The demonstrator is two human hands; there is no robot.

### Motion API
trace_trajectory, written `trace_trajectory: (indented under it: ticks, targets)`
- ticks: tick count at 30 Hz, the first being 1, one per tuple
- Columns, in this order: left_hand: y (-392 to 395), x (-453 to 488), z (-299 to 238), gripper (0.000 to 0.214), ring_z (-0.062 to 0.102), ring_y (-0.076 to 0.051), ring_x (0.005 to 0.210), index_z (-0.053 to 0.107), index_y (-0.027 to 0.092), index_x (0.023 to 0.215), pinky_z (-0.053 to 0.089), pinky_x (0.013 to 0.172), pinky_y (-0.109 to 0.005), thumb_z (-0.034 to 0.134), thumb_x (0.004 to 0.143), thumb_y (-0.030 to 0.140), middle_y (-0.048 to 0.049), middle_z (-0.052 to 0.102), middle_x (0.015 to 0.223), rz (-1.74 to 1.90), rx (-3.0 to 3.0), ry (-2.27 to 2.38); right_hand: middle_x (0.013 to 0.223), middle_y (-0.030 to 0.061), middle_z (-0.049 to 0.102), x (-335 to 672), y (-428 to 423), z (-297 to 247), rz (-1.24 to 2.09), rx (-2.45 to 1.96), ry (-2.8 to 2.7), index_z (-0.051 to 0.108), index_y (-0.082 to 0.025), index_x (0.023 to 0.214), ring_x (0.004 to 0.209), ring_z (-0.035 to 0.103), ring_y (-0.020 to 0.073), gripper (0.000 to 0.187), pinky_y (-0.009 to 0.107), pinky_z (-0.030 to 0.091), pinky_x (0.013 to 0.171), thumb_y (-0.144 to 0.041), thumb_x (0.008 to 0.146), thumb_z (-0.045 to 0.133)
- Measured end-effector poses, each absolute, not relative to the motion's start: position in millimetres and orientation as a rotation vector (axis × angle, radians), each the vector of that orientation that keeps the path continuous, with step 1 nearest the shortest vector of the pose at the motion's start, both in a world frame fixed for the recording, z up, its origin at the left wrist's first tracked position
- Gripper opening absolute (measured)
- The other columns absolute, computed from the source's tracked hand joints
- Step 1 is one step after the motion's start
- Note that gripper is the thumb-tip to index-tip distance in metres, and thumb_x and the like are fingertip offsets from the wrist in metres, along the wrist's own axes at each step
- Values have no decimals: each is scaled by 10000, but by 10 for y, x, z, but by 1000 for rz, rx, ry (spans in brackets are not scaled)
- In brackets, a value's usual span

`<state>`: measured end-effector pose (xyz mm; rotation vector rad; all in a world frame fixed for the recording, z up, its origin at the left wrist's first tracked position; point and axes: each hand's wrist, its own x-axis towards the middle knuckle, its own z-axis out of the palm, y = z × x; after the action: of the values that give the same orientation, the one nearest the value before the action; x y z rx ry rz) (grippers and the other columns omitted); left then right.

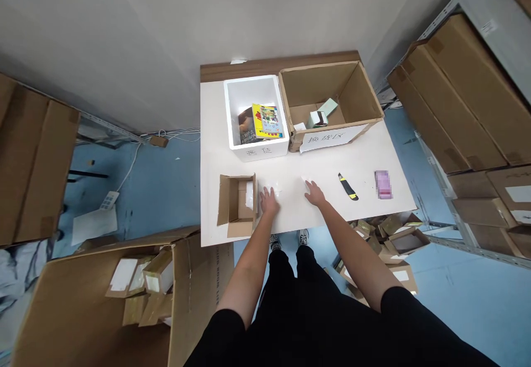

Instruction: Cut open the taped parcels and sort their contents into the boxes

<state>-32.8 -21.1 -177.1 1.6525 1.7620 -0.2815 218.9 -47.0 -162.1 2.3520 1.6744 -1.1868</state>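
My left hand (269, 202) lies on the white table (286, 215) with its fingers spread, beside a small open cardboard box (239, 200). A thin, clear, shiny sheet that looks like plastic (277, 189) is at its fingertips. My right hand (315, 195) rests on the table farther right, fingers stretched forward. Its fingertips touch a small white piece (306, 180), too pale against the table to tell its kind. A black and yellow utility knife (348, 187) lies to the right of that hand. Beyond it is a pinkish-purple packet (383, 184), partly blurred.
At the table's back stand a white foam box (259, 151) holding books and a large cardboard box (365, 93) holding small cartons. A big carton (182, 295) with parcels stands on the floor at left. Shelved boxes (464, 96) flank the right; more cartons (398, 273) lie below.
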Motion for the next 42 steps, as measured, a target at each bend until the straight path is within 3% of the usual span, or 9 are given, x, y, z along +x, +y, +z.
trace_trajectory:
  ticks: [5,9,13,16,22,29,34,38,42]
  targets:
    - [-336,-249,-1905,741,337,-342,1584,464,167,1622,438,1203,-462,526,893,54,-170,392,1713,-268,1870,1750,1749,112,341,2173,-604,-1915,-1095,2211,1811,459,-179,1647,1587,322,345,680,439,384,1243,-219,978,573]
    - [-514,-28,-1910,466,580,-291,1357,735,191,1336,494,1127,-406,466,972,79,-157,721,1362,-182,1935,1700,1656,135,495,1972,-714,-2061,-1183,2250,1982,542,-147,1581,1535,411,310,614,418,332,1273,-239,975,570]
    - [-604,263,-1949,389,662,-263,1262,780,195,1267,507,1107,-371,519,987,127,-115,767,1304,25,1768,1728,1488,139,659,1734,-740,-2161,-1553,2458,1882,603,-157,1510,1373,601,271,565,395,438,1186,-314,971,540]
    - [-597,421,-1960,412,704,-255,1234,760,194,1327,512,1122,-377,550,978,137,-106,771,1319,213,1562,1657,1213,122,780,1620,-734,-2165,-1923,2681,1590,698,-171,1329,1076,728,248,487,366,563,966,-403,934,532]
    - [-683,413,-1751,562,699,-215,1284,760,224,1330,521,1156,-376,587,832,30,-44,767,1347,466,1339,1537,759,16,705,1528,-719,-1867,-2330,2988,1211,646,-213,843,751,655,208,371,292,523,675,-550,691,680]
    - [-784,-284,-1062,543,696,-222,1285,732,187,1365,568,1103,-382,539,874,60,-99,739,1389,930,1324,1427,783,13,697,990,-497,-1131,-2242,3086,1620,658,-205,849,742,632,208,309,303,517,691,-476,700,653]
    - [-663,-1354,-620,419,669,-259,1280,749,219,1297,558,1106,-445,538,947,130,-106,743,1345,1172,1594,1718,944,59,752,149,-179,-732,-1672,2885,2295,737,-194,962,870,673,235,245,337,545,835,-353,848,589]
    - [-541,-2045,-591,388,671,-270,1257,769,198,1212,525,1146,-474,538,919,91,-124,763,1259,924,1854,1733,1239,145,740,-391,-66,-678,-1260,2424,2445,738,-155,1250,1203,645,293,437,388,496,1062,-179,828,629]
    - [-550,-2321,-714,402,477,-334,1513,768,223,1268,416,1250,-503,745,867,240,-129,636,1514,427,2071,1549,1494,178,602,-462,-217,-778,-1053,2238,2520,644,-129,1439,1451,469,318,584,437,371,1234,-195,859,663]
